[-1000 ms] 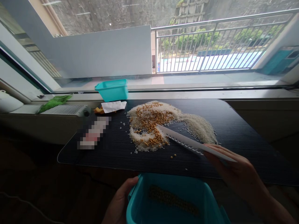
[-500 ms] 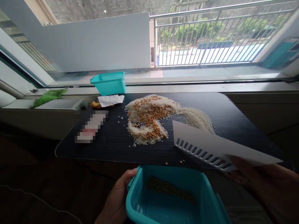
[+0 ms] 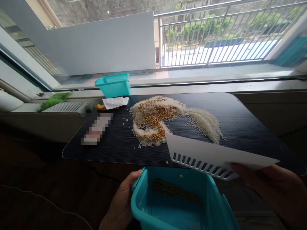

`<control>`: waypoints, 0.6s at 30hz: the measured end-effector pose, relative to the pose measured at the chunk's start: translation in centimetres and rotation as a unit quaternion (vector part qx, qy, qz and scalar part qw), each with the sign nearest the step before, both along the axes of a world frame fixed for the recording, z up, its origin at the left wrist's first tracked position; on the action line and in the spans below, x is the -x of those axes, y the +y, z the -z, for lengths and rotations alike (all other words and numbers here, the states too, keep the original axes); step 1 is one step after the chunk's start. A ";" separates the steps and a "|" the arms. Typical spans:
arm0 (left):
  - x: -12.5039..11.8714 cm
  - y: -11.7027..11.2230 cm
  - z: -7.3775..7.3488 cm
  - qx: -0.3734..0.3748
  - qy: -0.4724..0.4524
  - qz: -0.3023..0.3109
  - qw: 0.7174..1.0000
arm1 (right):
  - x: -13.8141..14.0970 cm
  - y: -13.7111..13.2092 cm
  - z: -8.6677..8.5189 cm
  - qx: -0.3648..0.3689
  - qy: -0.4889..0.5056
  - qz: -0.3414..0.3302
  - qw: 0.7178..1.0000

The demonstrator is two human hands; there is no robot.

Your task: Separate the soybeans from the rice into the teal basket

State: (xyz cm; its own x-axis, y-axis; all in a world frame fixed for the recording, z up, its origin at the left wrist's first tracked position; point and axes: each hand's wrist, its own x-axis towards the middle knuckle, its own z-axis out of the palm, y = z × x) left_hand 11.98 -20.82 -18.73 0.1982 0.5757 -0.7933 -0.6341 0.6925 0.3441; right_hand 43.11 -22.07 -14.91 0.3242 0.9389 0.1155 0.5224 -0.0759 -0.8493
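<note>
White scraper (image 3: pixel 211 153) in right grip (image 3: pixel 271 188)

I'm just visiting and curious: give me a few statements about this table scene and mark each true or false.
1. The left hand grips the rim of the near teal tub. True.
2. The right hand holds a metal spoon. False: it holds a white slotted scraper.
3. The near teal tub holds only rice. False: yellow beans lie in it.
4. A mixed pile of rice and beans lies on the dark table. True.
5. A second teal tub stands by the window. True.
</note>
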 end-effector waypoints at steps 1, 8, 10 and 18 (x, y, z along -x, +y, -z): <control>0.1 0.0 0.0 -0.003 -0.004 0.001 1.000 | 0.2 0.3 0.0 -0.007 0.009 0.026 1.000; 0.3 0.0 -0.1 0.007 -0.008 0.010 1.000 | 1.4 3.4 -0.1 -0.044 -0.002 0.104 0.994; 0.2 0.0 -0.2 0.012 -0.003 0.007 1.000 | 1.8 4.1 -0.1 -0.042 0.010 0.079 0.996; 0.1 0.0 -0.2 0.035 -0.001 0.002 0.999 | 2.9 5.1 0.7 -0.053 0.012 0.017 0.998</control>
State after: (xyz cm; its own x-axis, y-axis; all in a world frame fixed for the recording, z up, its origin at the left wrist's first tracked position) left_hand 11.89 -20.77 -18.58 0.2023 0.5177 -0.8313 -0.6329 0.7169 0.2925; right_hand 40.17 -16.96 -15.62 0.3595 0.9102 0.2057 0.5009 -0.0023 -0.8655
